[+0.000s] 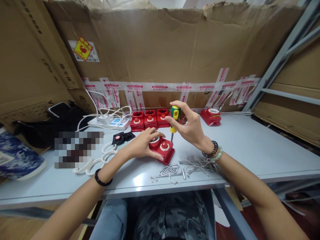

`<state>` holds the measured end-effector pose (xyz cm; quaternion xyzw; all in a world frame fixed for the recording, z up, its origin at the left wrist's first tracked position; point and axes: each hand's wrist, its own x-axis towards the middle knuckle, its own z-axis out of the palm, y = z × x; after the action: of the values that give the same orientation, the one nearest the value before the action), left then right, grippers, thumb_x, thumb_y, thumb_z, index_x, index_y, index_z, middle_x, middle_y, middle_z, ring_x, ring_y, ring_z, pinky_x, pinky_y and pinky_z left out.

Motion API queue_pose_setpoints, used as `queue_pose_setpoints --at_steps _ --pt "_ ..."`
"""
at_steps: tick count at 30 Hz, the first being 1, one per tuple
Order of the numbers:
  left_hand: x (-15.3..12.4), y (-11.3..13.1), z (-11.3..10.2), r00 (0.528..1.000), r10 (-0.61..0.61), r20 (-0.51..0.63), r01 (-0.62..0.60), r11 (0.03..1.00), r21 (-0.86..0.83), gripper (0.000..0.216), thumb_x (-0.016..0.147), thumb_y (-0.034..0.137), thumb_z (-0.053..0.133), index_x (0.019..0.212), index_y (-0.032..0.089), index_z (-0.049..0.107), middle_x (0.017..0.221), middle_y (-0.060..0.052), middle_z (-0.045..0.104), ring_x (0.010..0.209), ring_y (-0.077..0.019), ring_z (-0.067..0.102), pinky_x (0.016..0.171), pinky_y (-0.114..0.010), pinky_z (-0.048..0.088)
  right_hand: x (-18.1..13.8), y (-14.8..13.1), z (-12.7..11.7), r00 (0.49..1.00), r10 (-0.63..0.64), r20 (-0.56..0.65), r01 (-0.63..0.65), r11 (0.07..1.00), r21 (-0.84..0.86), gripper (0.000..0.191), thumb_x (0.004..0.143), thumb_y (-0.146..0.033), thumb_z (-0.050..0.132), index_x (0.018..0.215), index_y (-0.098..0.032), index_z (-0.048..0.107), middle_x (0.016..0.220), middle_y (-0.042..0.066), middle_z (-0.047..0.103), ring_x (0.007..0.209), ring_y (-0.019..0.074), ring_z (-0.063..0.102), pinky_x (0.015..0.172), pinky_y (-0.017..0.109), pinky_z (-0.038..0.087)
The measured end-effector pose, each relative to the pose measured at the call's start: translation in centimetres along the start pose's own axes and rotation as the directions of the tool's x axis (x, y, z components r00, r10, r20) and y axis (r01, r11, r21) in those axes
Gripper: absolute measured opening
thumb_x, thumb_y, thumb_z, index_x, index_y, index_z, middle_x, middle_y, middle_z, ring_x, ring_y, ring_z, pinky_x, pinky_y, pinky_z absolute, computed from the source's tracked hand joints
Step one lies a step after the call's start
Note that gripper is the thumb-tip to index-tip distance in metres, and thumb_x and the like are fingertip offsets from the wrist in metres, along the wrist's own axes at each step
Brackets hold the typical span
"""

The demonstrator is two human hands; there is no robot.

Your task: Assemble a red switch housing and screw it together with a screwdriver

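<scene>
My left hand point(143, 144) rests on a red box with round red buttons point(165, 149) and holds it down on the grey table point(250, 146). My right hand point(190, 126) grips a green and yellow screwdriver point(174, 117) upright, its tip on the box's far right corner. A pile of long metal screws point(182, 166) lies just in front of the box. Three more red boxes point(150, 120) stand in a row behind it.
Another red box with a white ring point(211, 116) sits at the back right. A white power strip with cables point(110, 122), white rings point(100, 161), a black part point(122, 137) and a black bag point(50, 125) lie at the left. Cardboard walls stand behind.
</scene>
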<state>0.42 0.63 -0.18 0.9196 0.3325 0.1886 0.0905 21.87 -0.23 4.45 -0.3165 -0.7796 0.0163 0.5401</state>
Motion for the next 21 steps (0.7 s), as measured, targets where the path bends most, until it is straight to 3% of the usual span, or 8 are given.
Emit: queue_pose_setpoints --at_steps 2,4,7,10,14,17,21 --pt "0.0 0.1 0.0 1.000 -0.002 -0.001 0.002 1.000 0.004 0.076 0.061 0.071 0.071 0.120 0.025 0.055 0.101 -0.005 0.049 0.093 -0.0250 0.050 0.084 -0.038 0.043 -0.1 0.0 -0.1 1.000 -0.011 0.028 0.011 1.000 -0.015 0.043 0.088 -0.034 0.056 0.129 -0.026 0.048 0.119 0.005 0.061 0.093 0.0189 0.060 0.084 0.039 0.052" --pt "0.0 0.1 -0.1 1.000 0.000 0.003 0.000 1.000 0.003 0.075 0.061 0.070 0.071 0.120 0.025 0.055 0.101 -0.005 0.049 0.094 -0.0253 0.050 0.085 -0.039 0.043 0.0 0.2 -0.3 0.994 0.017 0.112 -0.026 0.997 0.079 0.047 0.091 -0.031 0.048 0.137 -0.028 0.039 0.118 0.006 0.060 0.096 0.0190 0.060 0.083 0.039 0.053" --pt "0.0 0.1 -0.1 1.000 -0.003 0.007 0.003 1.000 -0.006 0.075 0.061 0.070 0.072 0.120 0.026 0.055 0.102 -0.006 0.050 0.095 -0.0258 0.050 0.086 -0.039 0.043 0.0 0.4 -0.4 0.971 0.056 0.234 -0.113 0.964 0.239 0.049 0.092 -0.030 0.045 0.139 -0.028 0.034 0.102 0.003 0.063 0.083 0.0159 0.063 0.071 0.034 0.056" --pt "-0.1 0.0 -0.1 1.000 -0.007 0.003 0.007 1.000 -0.012 0.076 0.060 0.070 0.072 0.121 0.028 0.054 0.105 -0.006 0.050 0.097 -0.0262 0.050 0.088 -0.041 0.043 -0.1 0.2 -0.1 0.982 0.074 0.174 -0.102 0.981 0.163 0.049 0.087 -0.036 0.057 0.132 -0.027 0.041 0.097 0.002 0.063 0.073 0.0145 0.062 0.065 0.032 0.056" --pt "-0.1 0.0 0.0 1.000 -0.012 0.001 0.012 1.000 -0.001 0.076 0.061 0.070 0.072 0.121 0.027 0.054 0.108 -0.007 0.050 0.101 -0.0276 0.050 0.090 -0.041 0.042 -0.2 -0.3 -0.1 0.999 0.027 0.034 -0.026 0.998 -0.049 0.046 0.081 -0.038 0.065 0.123 -0.026 0.049 0.111 0.004 0.061 0.087 0.0181 0.061 0.077 0.036 0.054" --pt "0.0 0.1 -0.1 1.000 -0.006 0.008 0.006 1.000 -0.010 0.076 0.061 0.070 0.072 0.120 0.025 0.055 0.104 -0.006 0.051 0.097 -0.0267 0.051 0.087 -0.040 0.043 0.1 -0.3 -0.7 0.992 0.038 0.119 -0.045 0.997 0.057 0.042 0.086 -0.028 0.056 0.127 -0.026 0.045 0.110 0.004 0.059 0.091 0.0171 0.059 0.079 0.035 0.054" --pt "0.0 0.2 -0.2 1.000 -0.009 0.013 0.009 1.000 -0.006 0.076 0.061 0.070 0.072 0.120 0.026 0.055 0.103 -0.006 0.050 0.097 -0.0264 0.050 0.086 -0.040 0.043 0.2 0.0 -1.2 0.965 0.077 0.251 -0.136 0.965 0.225 0.046 0.087 -0.026 0.053 0.132 -0.025 0.039 0.089 0.000 0.061 0.074 0.0124 0.059 0.065 0.028 0.054"
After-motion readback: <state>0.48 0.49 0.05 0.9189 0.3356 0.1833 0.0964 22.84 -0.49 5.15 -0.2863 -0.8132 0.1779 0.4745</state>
